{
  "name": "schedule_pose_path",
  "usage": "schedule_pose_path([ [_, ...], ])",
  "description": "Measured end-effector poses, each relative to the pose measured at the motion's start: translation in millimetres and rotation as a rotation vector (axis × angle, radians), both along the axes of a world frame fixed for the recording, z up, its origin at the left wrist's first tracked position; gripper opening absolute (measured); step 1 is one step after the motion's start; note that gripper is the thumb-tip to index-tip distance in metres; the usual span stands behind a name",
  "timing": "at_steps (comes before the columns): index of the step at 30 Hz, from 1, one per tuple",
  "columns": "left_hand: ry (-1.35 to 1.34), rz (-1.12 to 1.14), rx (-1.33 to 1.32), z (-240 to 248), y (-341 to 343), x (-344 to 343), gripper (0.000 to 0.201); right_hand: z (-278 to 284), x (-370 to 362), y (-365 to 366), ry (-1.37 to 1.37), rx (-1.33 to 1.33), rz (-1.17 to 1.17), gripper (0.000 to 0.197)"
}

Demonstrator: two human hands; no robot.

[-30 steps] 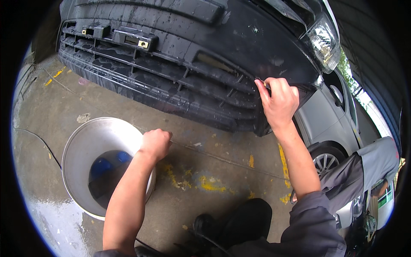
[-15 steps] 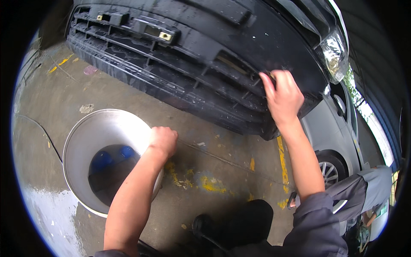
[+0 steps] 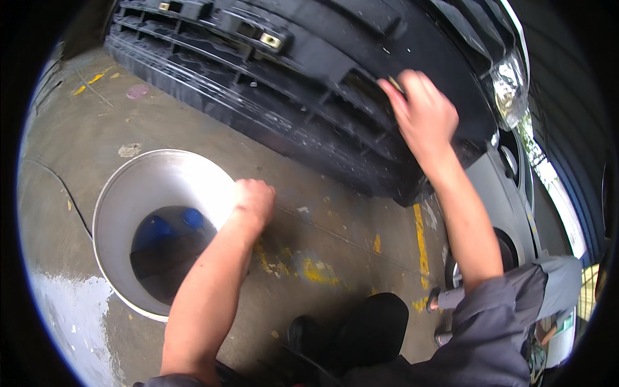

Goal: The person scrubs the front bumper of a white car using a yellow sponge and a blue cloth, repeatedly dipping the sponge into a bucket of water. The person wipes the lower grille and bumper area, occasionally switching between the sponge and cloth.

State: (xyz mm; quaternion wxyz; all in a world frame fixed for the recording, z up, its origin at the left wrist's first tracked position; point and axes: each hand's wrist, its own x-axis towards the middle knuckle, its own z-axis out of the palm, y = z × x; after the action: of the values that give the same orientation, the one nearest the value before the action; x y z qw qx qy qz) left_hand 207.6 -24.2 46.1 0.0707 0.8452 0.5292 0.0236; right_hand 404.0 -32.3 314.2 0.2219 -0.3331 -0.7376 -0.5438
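Observation:
A black plastic car bumper [image 3: 258,122] with grille slats fills the upper part of the head view. Its surface is wet. My right hand [image 3: 425,113] is over its right part, beside a rectangular opening, with fingers curled and thumb forward; a small thing at the fingertips is too blurred to name. My left hand [image 3: 256,201] is a closed fist at the right side of a pale round bucket [image 3: 106,258]; whether it grips the rim or something else is hidden. Dark water [image 3: 167,267] and blue objects [image 3: 192,218] are inside the bucket.
A silver car [image 3: 493,187] stands at the right, below a headlight [image 3: 509,87]. Another person in grey [image 3: 554,284] is at the lower right. A black hose [image 3: 71,200] runs along the floor left of the bucket. Yellow paint marks [image 3: 319,271] lie on the concrete.
My right hand has moved slightly up along the bumper. The left fist has shifted a little right and up. The view has tilted slightly, and the other person's legs have moved.

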Motion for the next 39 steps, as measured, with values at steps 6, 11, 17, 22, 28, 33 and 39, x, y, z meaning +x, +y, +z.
schedule_pose_path([
  [6,-0.045,-0.008,0.03,2,1,-10,0.027,6,-16,16,-0.053,-0.013,-0.023,0.033],
  [11,-0.033,0.01,0.04,15,-8,-5,0.023,-13,77,-38,0.084,0.004,-0.191,0.031],
  [17,-0.061,0.043,0.071,13,-15,-8,0.023,-47,102,-44,0.335,-0.057,-0.165,0.03],
  [22,-0.124,0.039,0.173,4,-15,-10,0.017,-85,132,-47,0.472,-0.061,-0.084,0.029],
  [28,-0.139,0.027,0.199,3,-15,-7,0.015,-129,165,-53,0.549,-0.057,-0.028,0.032],
  [33,-0.139,0.026,0.197,5,-14,-10,0.015,-177,201,-53,0.629,-0.041,-0.026,0.041],
  [39,-0.086,0.033,0.193,2,-11,-6,0.017,-191,220,-64,0.555,-0.095,-0.024,0.038],
])
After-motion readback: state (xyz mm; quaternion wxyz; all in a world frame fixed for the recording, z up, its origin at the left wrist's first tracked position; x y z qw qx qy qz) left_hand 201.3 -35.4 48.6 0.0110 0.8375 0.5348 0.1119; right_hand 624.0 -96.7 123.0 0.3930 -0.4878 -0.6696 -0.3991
